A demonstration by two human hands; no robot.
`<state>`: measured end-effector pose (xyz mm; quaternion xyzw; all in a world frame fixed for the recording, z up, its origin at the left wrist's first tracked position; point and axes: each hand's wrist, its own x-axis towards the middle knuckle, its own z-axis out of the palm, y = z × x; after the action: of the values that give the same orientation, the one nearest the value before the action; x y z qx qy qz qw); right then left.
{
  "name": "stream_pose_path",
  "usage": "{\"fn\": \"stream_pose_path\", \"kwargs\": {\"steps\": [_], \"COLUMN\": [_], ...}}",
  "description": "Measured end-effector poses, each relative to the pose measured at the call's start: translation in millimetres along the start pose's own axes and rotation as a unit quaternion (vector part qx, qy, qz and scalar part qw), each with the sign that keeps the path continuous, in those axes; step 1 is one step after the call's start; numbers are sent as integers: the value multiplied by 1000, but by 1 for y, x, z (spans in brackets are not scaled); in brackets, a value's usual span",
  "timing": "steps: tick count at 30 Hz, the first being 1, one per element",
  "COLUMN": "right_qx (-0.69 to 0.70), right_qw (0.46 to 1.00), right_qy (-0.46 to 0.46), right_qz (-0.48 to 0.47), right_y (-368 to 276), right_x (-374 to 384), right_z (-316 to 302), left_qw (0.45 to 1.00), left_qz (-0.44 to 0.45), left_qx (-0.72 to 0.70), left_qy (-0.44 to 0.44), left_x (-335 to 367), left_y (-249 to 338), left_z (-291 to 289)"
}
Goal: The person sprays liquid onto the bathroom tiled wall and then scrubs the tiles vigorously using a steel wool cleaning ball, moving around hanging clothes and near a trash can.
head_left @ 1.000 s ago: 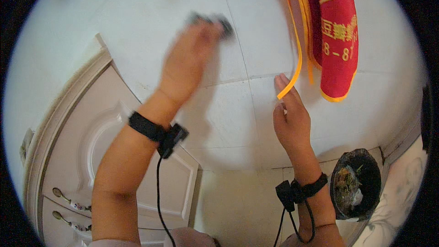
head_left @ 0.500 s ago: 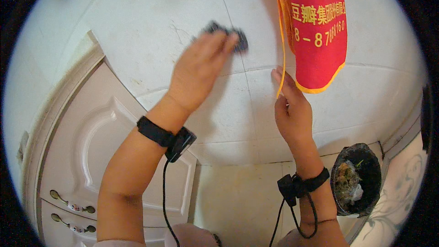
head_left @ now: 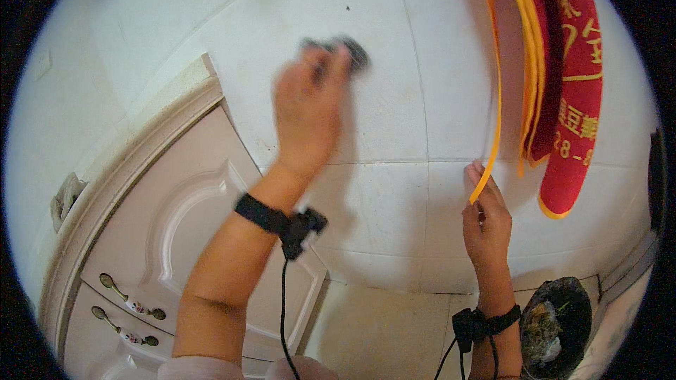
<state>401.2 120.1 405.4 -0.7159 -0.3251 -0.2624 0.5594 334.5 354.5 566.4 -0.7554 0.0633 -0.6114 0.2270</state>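
My left hand (head_left: 310, 102) is closed on a dark grey scouring pad (head_left: 358, 55), pressed to the white tiled wall (head_left: 380, 127). Both hand and pad are blurred by motion. Lower on the right, my right hand (head_left: 487, 222) has its fingers stretched up along the tiles. The end of a thin yellow strap (head_left: 497, 112) lies between its thumb and fingers. That strap runs up beside a red cloth with yellow edging (head_left: 574, 162), which hangs in folds and looks like an apron. Its upper part is out of view.
A pale cabinet door (head_left: 176, 239) with ornate metal handles (head_left: 132, 299) stands on the left. At lower right, a black bin (head_left: 574, 324) holds scraps and crumpled plastic. Black wrist straps with cables (head_left: 285, 229) hang from both arms. A greyish bundle (head_left: 67, 200) sits by the cabinet's edge.
The view has shifted, so wall, cabinet and bin appear displaced. The left hand has moved the pad across the tiles. The red cloth has swung and turned, showing its folded layers; the right hand stays at the strap.
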Motion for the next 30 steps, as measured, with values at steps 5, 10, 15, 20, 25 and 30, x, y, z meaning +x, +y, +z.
{"fn": "stream_pose_path", "kwargs": {"steps": [5,10,15,20,25,30], "right_qx": [0,-15,-34,-26,-49,-20], "right_qw": [999,999,999,1000,999,999], "right_qy": [19,6,-20,-1,0,-15], "right_qz": [-29,-32,-20,-11,-22,20], "right_y": [-1,-5,-11,-15,-30,-45], "right_x": [1,2,-2,-3,-8,-7], "right_z": [9,11,6,-3,-7,-16], "left_qw": [992,969,985,967,951,974], "left_qz": [-15,48,-104,-223,3,-110], "left_qx": [-84,-214,-118,-87,-253,-177], "left_qy": [93,-112,-76,86,-176,87], "left_x": [7,-115,-52,-7,-99,19], "left_y": [-36,35,-32,-66,-7,-49], "left_z": [14,12,-5,-16,-14,-25]}}
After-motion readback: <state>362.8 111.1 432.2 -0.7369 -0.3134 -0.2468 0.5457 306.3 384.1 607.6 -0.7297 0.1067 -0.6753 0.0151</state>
